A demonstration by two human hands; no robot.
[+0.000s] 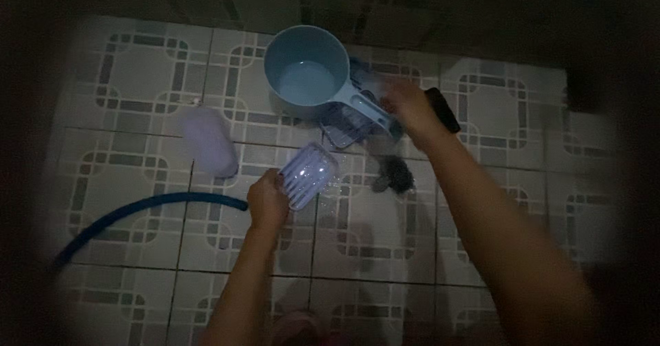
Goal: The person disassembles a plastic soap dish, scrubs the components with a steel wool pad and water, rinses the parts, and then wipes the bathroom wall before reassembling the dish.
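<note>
- A dark blue hose curves across the tiled floor at the left, its end lying just left of the left hand; it is best left where it lies, out of the way of the wash.
- A pale lilac, rounded thing, perhaps a sponge or a soap, rests on the floor further off, apart from both hands.
- The left hand is closed around the near edge of a ribbed, clear soap dish and holds it tilted above the floor. I judge that a firm pinch at the rim matters here, since wet plastic slips.
- The light blue dipper sits beyond, with water in it, its handle pointing right and near.
- The right hand is at the end of that handle; blur hides whether the fingers grip it, so I cannot tell.
- To rinse well, the dipper would need a slow tip over the ribs, the dish angled so water runs off.
- A dark scrub pad lies on the floor below the right wrist, and a black object just right of it.
</note>
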